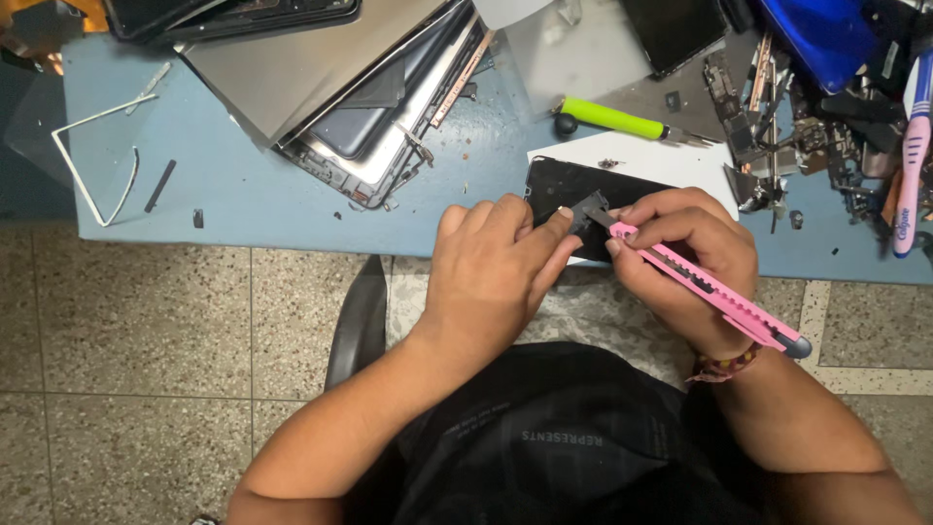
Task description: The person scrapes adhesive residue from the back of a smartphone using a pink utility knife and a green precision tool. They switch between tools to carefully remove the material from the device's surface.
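A speckled terrazzo floor (136,331) fills the near part of the scene, and across the far part runs a pale blue worktable (262,194) crowded with electronics parts.

The largest thing on the table is a stack of opened laptop shells (330,87), grey and silver, lying tilted at the far centre-left with a dark panel showing inside. To the far right sits a heap of small metal brackets and circuit scraps (777,117), with a blue plastic cover (816,39) at its far edge. A white sheet (700,160) lies right of centre, and on it a black phone-sized panel (583,190) rests flat at the near edge of the table. Just beyond the sheet lies a screwdriver with a lime-green handle (612,117), its black knob pointing left. At the right edge a pink and white toothbrush (912,165) stands lengthwise. Far left on the table is a thin white bent frame strip (92,160), with a short dark strip (160,185) just beside it.

The person sits at the near edge in a black shirt (554,437). The left hand (491,272) is curled, thumb and forefinger pinching a small dark grey part (586,209) over the black panel. The right hand (685,262) is wrapped tight around a pink utility knife (709,287), whose blade tip meets the small part; the knife's handle runs out near and right past the wrist, where a woven bracelet (724,367) shows.
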`<state>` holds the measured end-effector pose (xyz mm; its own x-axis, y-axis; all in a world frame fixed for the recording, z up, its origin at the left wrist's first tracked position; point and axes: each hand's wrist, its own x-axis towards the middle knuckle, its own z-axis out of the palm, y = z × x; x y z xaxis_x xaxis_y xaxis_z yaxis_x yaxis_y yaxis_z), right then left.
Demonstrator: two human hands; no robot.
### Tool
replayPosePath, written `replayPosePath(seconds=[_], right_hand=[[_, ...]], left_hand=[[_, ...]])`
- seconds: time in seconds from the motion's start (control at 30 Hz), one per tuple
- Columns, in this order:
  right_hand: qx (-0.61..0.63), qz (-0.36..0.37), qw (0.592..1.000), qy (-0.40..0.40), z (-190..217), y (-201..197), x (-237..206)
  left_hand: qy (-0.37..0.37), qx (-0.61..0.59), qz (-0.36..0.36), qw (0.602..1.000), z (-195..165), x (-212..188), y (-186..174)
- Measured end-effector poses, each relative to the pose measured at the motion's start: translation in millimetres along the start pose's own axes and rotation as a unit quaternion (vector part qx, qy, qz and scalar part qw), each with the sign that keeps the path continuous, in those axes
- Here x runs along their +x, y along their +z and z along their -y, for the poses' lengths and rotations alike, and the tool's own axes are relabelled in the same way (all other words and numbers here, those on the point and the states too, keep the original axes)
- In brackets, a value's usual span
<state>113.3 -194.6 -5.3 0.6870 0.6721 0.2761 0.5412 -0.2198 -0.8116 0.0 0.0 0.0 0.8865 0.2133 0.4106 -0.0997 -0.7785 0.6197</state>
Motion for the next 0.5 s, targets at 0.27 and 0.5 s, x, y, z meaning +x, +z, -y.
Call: replayPosePath(seconds=[0.27,0.5], right_hand=[[-0.002,-0.002,1.0,-0.008,2.3,0.4,2.6],[0.022,-0.01,1.0,-0.012,-2.8,1.2,0.9]], left_hand=[[0.002,0.002,-0.006,1.0,-0.5,0.0,1.0],[-0.004,-0.002,-0.004,1.0,-1.4,0.3,0.2]])
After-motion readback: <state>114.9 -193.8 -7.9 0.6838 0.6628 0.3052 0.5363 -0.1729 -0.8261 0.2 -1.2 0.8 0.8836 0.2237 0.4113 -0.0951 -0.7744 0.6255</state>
